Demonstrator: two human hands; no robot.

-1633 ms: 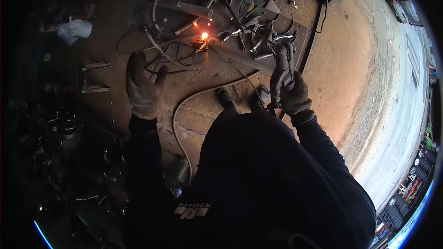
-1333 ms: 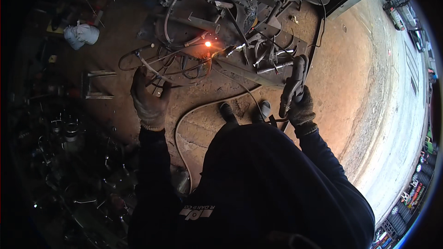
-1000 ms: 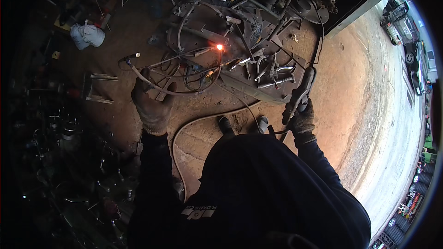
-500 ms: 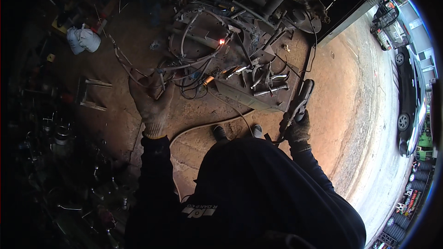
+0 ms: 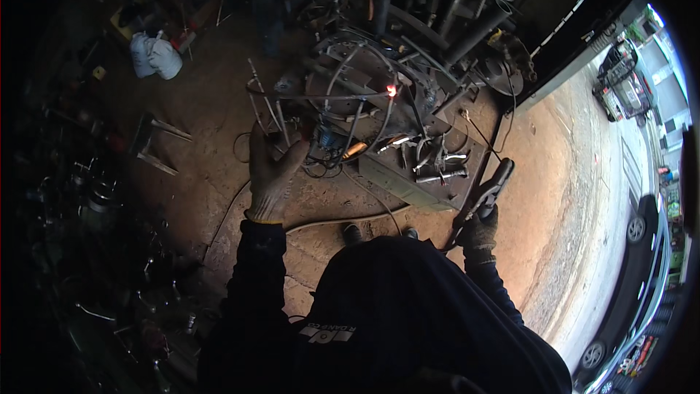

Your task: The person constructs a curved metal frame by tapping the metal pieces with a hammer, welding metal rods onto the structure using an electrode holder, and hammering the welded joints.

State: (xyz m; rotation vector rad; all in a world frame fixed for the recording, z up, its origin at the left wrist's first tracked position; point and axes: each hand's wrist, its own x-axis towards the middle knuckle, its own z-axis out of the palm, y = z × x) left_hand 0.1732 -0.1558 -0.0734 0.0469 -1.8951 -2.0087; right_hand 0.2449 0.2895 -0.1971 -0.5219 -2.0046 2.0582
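My left hand [image 5: 271, 184], in a grey knit work glove, grips the near left end of a frame of bent metal rods [image 5: 324, 95]. Its fingertips are partly hidden behind the rods. On the frame's right side a weld spot [image 5: 391, 91] glows red-orange. The frame stands tilted over a cluttered metal workbench [image 5: 394, 179]. My right hand [image 5: 479, 230], gloved too, is closed around a dark welding electrode holder [image 5: 497, 182]. From the holder's jaws a thin welding rod [image 5: 481, 133] points up and left, apart from the glowing spot.
Pliers and other hand tools [image 5: 437, 160] lie on the bench, near an orange-handled tool [image 5: 355, 150]. A cable [image 5: 343, 220] crosses the floor before my feet. White sacks [image 5: 155, 55] and a small metal frame [image 5: 157, 142] are at left. Another person [image 5: 264, 0] stands behind; a car [image 5: 627, 263] is outside.
My left hand has lifted and turned the rod frame, so it stands more upright and the glowing spot sits higher on it. My right hand still holds the electrode holder. The whole view has shifted.
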